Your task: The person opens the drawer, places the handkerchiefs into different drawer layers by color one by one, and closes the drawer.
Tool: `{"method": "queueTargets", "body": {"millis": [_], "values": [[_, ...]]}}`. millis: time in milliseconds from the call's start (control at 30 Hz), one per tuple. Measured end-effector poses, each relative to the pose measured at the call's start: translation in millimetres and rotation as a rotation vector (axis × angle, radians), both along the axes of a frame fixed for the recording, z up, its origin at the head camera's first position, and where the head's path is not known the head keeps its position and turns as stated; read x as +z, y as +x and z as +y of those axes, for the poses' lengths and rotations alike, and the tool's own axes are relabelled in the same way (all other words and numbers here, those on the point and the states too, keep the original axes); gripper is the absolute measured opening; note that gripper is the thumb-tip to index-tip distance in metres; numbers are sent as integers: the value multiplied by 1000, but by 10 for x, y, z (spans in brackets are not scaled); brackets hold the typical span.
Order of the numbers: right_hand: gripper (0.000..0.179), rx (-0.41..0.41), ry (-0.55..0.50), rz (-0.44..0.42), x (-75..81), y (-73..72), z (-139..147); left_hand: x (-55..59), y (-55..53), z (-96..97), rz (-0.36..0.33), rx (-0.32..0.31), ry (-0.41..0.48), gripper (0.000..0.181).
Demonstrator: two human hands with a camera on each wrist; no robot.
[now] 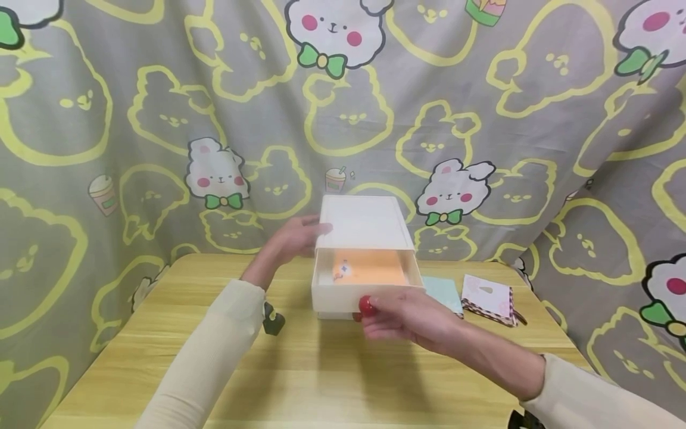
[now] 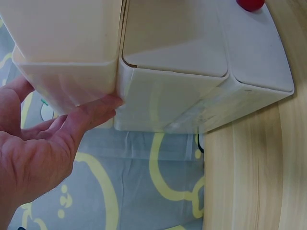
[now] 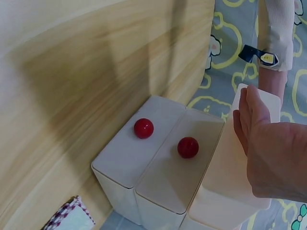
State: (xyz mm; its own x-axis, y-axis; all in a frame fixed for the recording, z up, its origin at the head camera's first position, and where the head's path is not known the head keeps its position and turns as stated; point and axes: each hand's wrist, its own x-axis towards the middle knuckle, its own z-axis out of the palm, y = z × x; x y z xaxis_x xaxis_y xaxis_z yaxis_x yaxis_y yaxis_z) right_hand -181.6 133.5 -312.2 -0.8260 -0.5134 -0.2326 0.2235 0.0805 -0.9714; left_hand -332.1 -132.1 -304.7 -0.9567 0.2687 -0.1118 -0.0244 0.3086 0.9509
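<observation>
Well in front of the drawer unit [image 1: 364, 221], a hand could pass over the table [image 1: 300, 384], but its extended drawer [image 1: 333, 299] and the right hand [image 1: 409, 316] block its near face, the left hand [image 1: 293, 239] its left.

We've got a white three-drawer box [image 1: 364, 221] sitting upright mid-frame in the head view, top drawer [image 1: 334, 299] slid partway out toward us, round red knob [image 1: 367, 305] up front, flat orange item [image 1: 375, 267] inside. Right-wrist view, lower middle: both lower drawers [image 3: 165, 179] look closed.
</observation>
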Motion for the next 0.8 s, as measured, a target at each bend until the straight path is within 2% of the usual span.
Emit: {"method": "queueTargets", "body": {"millis": [200,533,800], "values": [[42,-12,-7,-17,-12,-129,-20,-19,-10,-17,2,-11,7,78],[43,-26,-10,32,-46,-377,-10,-26,-14,-14,8,-12,4,76],[40,-66,9,23,-84,-561,-30,-14,0,-11,12,-9,-17,76]]}}
